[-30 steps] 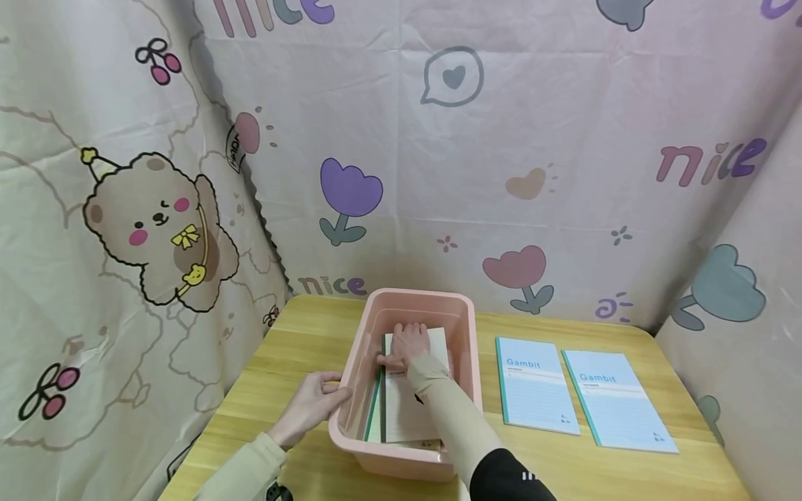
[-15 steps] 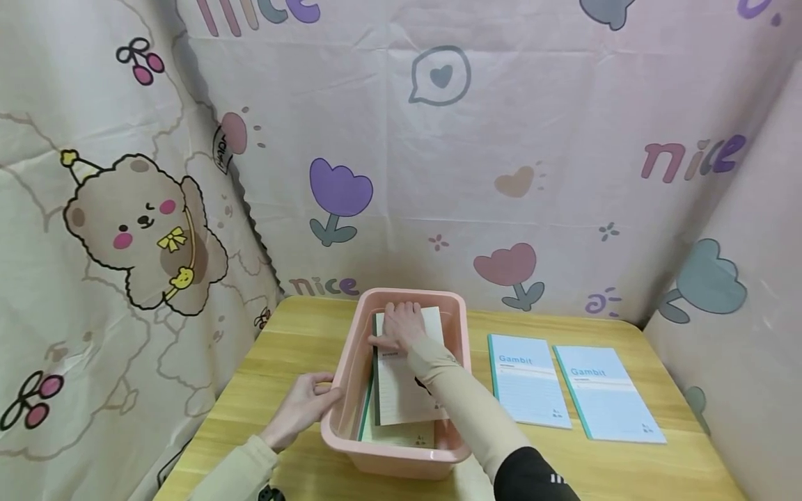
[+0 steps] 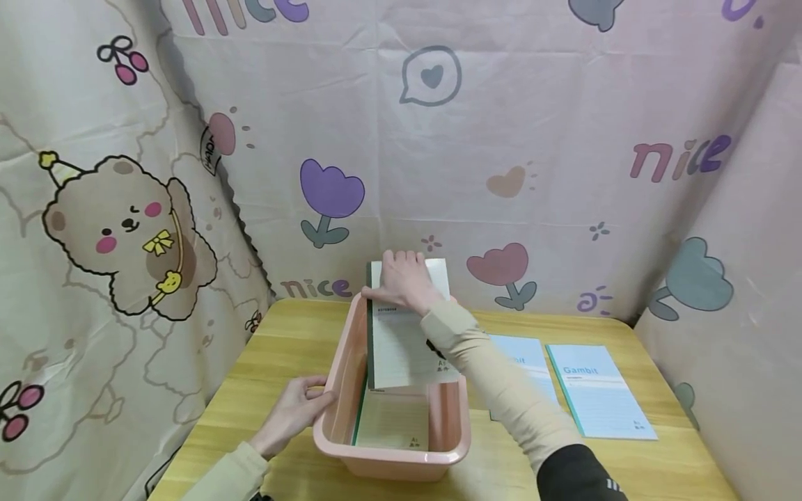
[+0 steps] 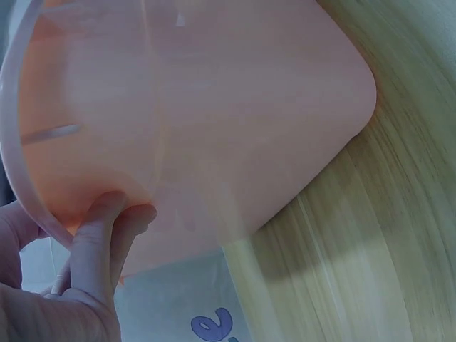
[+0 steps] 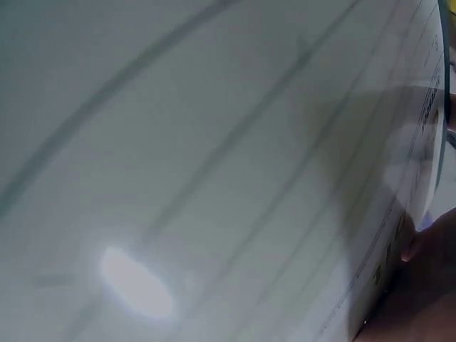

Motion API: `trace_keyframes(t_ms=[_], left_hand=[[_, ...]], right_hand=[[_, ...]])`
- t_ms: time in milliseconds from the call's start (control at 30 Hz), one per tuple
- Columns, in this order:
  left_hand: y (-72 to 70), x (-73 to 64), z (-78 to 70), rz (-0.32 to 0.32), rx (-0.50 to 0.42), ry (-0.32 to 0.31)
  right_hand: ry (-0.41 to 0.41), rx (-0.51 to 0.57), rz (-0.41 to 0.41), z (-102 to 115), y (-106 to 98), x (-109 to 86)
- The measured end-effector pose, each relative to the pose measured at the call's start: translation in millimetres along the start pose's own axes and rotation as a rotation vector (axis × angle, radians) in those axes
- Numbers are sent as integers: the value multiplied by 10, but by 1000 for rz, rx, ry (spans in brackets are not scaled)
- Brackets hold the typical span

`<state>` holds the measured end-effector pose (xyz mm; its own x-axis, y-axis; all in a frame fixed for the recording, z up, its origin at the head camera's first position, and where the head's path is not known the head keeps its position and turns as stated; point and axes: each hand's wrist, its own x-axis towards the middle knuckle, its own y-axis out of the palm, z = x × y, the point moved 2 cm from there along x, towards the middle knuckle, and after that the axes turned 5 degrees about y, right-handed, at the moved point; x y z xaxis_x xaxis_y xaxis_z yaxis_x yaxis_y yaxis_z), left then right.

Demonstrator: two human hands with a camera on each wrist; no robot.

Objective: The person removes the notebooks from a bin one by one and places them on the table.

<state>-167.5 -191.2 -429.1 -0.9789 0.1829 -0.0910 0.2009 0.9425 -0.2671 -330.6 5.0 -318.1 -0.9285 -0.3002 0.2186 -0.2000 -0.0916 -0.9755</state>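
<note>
My right hand (image 3: 406, 282) grips a pale notebook (image 3: 401, 355) with a dark spine near its top edge, thumb at the spine side. The notebook is raised over the pink plastic bin (image 3: 388, 457), its lower end above the bin's opening. Close up in the right wrist view, the lined cover (image 5: 214, 142) fills most of the frame. Inside the bin lies another cream notebook (image 3: 395, 421) with a green spine, its upper part hidden. My left hand (image 3: 293, 412) holds the bin's left rim; in the left wrist view its fingers (image 4: 96, 242) lie against the bin wall.
Two light-blue notebooks lie on the wooden table right of the bin: one (image 3: 521, 369) partly behind my right sleeve, the other (image 3: 601, 393) farther right. A printed curtain (image 3: 551, 139) hangs behind the table and along both sides.
My right hand has lifted the dark-spined notebook up and away from me, out of the bin, uncovering the green-spined one beneath. The left hand stays on the rim. The head view has shifted slightly.
</note>
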Motion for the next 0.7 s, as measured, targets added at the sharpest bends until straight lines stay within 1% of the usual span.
trace_keyframes(t_ms=[67,167,300,400,467,533,600,700], left_hand=[[-1,-6,-1,-3,-3,-1],[-4,-13,-3,0,-5,3],[-23,-28,-1,15,-10,14],[-31,-21,-1,17,-6,12],[-29,-15,-6,12,1,9],[-24,-9,-12,4,7,2],[-18,-9,-17,-4,12,-2],[-15,-17,-17,-12,15,-7]], right_hand=[[5,10,-14,-50,-180,-3],[8,30,-30,-150,-388,-38],[6,47,-44,-313,-602,-142],[7,38,-66,-489,-715,-242],[6,29,-85,-644,-751,-327],[8,19,-100,-824,-745,-430],[16,13,-109,-1020,-710,-557],[37,6,-119,-1315,-593,-769]])
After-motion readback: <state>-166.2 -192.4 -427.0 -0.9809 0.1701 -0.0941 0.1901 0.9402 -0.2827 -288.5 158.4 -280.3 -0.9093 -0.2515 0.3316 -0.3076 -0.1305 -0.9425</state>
